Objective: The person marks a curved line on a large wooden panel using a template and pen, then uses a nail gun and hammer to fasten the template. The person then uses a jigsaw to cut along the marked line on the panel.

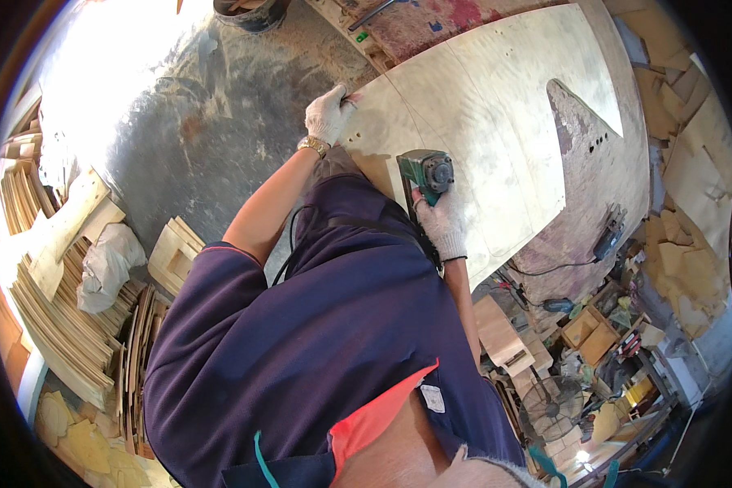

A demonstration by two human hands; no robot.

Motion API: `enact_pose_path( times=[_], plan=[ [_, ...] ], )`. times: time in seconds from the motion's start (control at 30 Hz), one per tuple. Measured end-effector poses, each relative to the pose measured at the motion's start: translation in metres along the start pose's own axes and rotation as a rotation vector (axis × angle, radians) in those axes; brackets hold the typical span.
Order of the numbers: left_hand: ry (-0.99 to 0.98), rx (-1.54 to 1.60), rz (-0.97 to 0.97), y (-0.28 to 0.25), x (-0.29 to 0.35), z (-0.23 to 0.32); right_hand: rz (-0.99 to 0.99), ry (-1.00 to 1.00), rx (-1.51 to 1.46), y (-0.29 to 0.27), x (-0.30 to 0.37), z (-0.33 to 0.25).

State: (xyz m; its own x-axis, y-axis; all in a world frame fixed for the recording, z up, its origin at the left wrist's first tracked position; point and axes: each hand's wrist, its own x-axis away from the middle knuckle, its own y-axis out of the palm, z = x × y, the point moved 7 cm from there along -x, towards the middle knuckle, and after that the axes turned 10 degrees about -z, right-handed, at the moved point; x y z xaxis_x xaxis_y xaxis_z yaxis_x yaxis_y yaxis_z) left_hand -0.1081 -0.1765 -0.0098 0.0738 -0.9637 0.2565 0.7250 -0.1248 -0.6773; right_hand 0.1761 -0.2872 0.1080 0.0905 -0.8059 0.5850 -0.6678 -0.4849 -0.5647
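A large pale plywood sheet (480,114) with pencil lines, small holes and a notch cut in one side lies on the worktable (581,134). My left hand (328,118), in a white knit glove with a watch at the wrist, grips the sheet's left edge. In my gloved right hand (442,228) is a green and black nail gun (424,172), its handle wrapped by the fingers. The gun's capped head faces up over the near part of the sheet. Its nose and contact with the wood are hidden from me.
Wooden strips (65,325) are stacked at left, beside a white bag (110,264). A bucket (252,15) stands at the far edge. Another power tool (610,232) with a cord rests at the table's right. A fan (553,407) stands among clutter, lower right.
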Motion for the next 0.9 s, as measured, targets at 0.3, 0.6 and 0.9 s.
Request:
enact_pose_path(
  times=[0.3, 0.6, 0.9],
  plan=[
    [0.038, 0.036, -0.014, -0.002, 0.003, 0.005, 0.031, 0.013, 0.08, 0.003, 0.001, -0.001],
    [0.043, 0.119, -0.01, 0.006, 0.005, 0.002, 0.039, 0.07, 0.087, -0.002, 0.009, -0.025],
    [-0.116, 0.308, 0.132, 0.003, 0.013, -0.005, 0.012, 0.202, 0.127, 0.0, 0.006, -0.03]
  ],
)
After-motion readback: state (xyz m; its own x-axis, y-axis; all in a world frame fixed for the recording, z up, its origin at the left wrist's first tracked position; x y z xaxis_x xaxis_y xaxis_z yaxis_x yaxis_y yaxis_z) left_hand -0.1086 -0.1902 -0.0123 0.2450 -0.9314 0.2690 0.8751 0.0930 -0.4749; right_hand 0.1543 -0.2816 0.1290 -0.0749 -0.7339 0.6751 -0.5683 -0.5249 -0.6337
